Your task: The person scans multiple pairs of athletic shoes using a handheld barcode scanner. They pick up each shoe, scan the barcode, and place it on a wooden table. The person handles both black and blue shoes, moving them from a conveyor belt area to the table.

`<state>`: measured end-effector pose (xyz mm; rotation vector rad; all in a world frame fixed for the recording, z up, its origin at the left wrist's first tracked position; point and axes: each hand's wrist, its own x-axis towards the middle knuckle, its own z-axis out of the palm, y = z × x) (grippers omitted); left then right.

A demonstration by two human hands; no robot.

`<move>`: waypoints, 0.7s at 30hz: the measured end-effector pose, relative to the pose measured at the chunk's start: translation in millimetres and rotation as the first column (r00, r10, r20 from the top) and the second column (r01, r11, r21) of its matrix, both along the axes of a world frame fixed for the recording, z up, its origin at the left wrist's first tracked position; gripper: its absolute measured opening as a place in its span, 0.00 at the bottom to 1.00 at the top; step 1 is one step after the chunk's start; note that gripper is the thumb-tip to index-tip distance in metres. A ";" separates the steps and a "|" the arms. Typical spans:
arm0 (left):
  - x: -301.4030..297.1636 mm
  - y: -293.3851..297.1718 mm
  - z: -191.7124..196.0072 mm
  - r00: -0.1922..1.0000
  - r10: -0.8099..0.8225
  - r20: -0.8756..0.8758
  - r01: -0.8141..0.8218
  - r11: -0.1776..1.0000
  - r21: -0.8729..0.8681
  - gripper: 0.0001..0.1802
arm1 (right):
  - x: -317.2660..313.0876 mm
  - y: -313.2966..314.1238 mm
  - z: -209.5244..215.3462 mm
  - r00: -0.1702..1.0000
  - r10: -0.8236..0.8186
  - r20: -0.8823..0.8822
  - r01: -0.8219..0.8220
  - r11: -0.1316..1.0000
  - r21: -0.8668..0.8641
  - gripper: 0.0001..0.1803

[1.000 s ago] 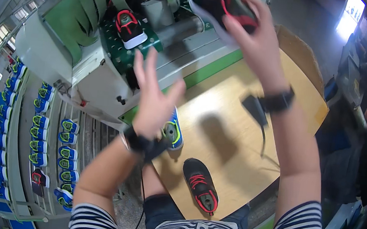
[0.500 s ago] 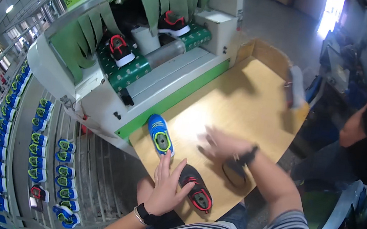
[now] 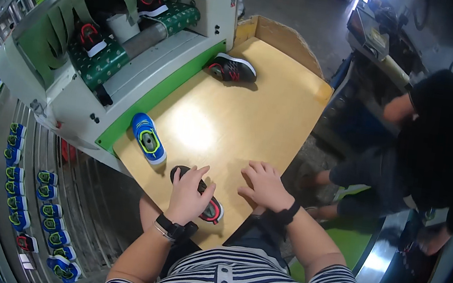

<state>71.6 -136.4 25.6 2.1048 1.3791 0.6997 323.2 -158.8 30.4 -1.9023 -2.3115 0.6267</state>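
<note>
My left hand [image 3: 188, 196] is over a black sneaker with a red-lined collar [image 3: 211, 210], close to the table's near edge. Its fingers are spread and curved across the shoe, hiding the middle; contact is hard to judge. To the right, my right hand [image 3: 264, 185] hovers low over the wooden table [image 3: 264, 118], fingers apart and holding nothing. A blue sneaker with lime trim [image 3: 148, 138] stands upright at the table's left edge. Another black-and-red sneaker [image 3: 233, 69] lies on its side at the far end, beside the machine.
A machine with green hanging strips [image 3: 56, 42] stands at the left, two black-and-red sneakers on its green dotted belt [image 3: 101, 70]. Racks of blue sneakers [image 3: 15, 202] fill the lower left. A cardboard barrier [image 3: 285, 40] borders the table's far end. Another person [image 3: 432, 140] is at the right.
The blurred sneaker at the table's right edge now lies at the far end beside the machine. My left hand has come over the near black sneaker; my right hand has drawn back. The view has shifted.
</note>
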 end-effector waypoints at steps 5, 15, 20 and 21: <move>-3.1 -0.5 0.1 0.999 0.029 -0.017 -0.029 1.000 0.004 0.23 | 7.5 118.7 3.9 0.973 -0.073 -0.218 0.121 0.969 0.216 0.37; -4.5 4.5 -6.6 0.998 0.045 0.047 -0.045 0.999 0.014 0.21 | 53.4 319.8 -74.5 0.801 -0.217 -0.557 0.505 0.744 0.436 0.23; -35.4 29.5 10.0 0.931 0.030 0.364 0.122 0.914 -0.386 0.44 | 12.7 253.0 31.8 0.875 0.131 -0.465 0.257 0.689 0.678 0.21; -50.9 42.1 13.5 0.823 0.195 0.534 0.151 0.831 -0.536 0.55 | 1.7 230.4 63.3 0.856 0.123 -0.502 0.251 0.750 0.612 0.22</move>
